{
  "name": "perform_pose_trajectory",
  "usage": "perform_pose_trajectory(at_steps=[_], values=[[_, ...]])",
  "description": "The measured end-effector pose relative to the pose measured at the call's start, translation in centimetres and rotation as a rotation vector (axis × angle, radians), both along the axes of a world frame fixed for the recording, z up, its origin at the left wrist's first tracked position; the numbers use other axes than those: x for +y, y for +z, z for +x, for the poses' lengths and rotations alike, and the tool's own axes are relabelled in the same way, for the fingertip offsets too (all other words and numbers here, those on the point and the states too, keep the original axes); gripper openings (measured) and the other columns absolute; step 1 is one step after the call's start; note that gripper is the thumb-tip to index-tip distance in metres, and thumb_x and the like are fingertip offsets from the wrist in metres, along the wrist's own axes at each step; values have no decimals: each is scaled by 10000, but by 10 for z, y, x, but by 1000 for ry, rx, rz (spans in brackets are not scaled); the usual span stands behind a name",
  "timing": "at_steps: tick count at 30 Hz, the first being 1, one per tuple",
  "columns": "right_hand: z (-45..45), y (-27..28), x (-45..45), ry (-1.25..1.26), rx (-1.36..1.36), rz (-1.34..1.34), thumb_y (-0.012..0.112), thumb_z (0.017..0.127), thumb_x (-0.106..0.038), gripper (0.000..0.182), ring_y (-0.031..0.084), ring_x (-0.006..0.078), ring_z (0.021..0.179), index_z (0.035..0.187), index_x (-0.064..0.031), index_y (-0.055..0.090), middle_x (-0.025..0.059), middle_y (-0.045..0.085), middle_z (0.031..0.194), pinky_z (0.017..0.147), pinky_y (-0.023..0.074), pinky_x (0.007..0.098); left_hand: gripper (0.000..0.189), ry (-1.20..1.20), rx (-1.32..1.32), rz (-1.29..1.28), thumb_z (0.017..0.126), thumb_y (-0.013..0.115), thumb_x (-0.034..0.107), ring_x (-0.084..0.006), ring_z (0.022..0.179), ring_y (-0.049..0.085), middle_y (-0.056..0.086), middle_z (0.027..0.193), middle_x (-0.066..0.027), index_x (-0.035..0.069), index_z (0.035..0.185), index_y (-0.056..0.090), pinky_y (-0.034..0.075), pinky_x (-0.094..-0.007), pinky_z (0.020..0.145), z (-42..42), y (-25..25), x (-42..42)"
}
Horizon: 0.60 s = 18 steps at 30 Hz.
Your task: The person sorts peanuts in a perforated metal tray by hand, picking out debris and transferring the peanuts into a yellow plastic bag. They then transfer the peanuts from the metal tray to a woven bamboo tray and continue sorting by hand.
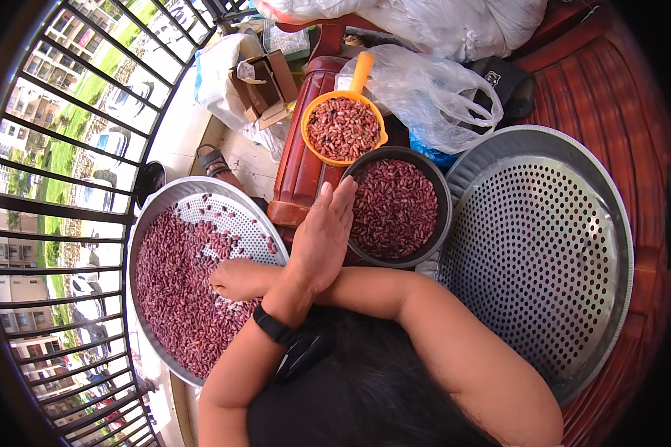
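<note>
My forearms cross, the left over the right. My left hand (322, 237), with a black watch (272, 325) at its wrist, stretches flat beside the left rim of a dark round bowl (446, 215). Dark red beans (394, 209) fill much of that bowl. I see nothing held in the left hand. My right hand (237, 279) reaches left over a perforated metal tray (240, 204), its fingers curled down at the purplish-red beans (179, 296) spread there. The fingertips are hidden, so whether they hold beans cannot be seen.
A yellow handled strainer (384, 139) of lighter beans sits on the red wooden bench (299, 151). Right is a large perforated metal pan (531, 257). Behind lie a clear plastic bag (425, 92) and cardboard box (265, 84). Black railing bars (56, 209) line the left; a sandalled foot (215, 163) shows.
</note>
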State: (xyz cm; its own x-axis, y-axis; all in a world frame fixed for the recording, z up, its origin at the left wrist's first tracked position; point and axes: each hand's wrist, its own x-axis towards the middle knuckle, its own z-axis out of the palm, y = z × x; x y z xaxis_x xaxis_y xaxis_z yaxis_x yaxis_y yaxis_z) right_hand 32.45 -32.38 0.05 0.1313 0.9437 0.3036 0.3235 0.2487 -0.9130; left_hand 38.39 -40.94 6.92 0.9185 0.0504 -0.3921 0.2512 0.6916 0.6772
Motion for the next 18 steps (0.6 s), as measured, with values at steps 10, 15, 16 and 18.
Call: perform_pose_trajectory(at_steps=[10, 15, 16, 18], values=[[0, 4, 7, 34, 21, -126, 584, 822, -182, 203, 644, 368, 886, 937, -38, 671, 197, 664, 903, 774, 502, 470, 512, 519, -239, 97, 1038, 348, 284, -319, 1388, 380, 421, 1464, -215, -44, 1431, 376, 277, -423, 1181, -153, 47, 128], [-14, 18, 22, 19, -150, -153, 535, 863, -149, 152, 632, 365, 853, 872, -19, 614, 182, 641, 906, 741, 495, 474, 456, 747, -305, 158, 1038, 333, 196, -314, 1358, 420, 451, 1436, -221, -54, 1414, 395, 322, -406, 1171, -272, 44, 187], [-15, 22, 21, 18, -117, -130, 535, 870, -152, 158, 632, 360, 856, 892, -20, 619, 172, 635, 888, 750, 496, 466, 431, 806, -280, 234, 1033, 339, 169, -305, 1328, 455, 478, 1406, -226, -70, 1381, 424, 347, -396, 1156, -291, 43, 192], [-24, 18, 28, -44, -90, -76, 531, 856, -162, 163, 630, 369, 830, 857, -29, 625, 170, 638, 852, 742, 492, 482, 403, 954, -121, 524, 1030, 349, 157, -294, 1295, 485, 512, 1362, -217, -78, 1339, 456, 363, -391, 1144, -328, 44, 199]])
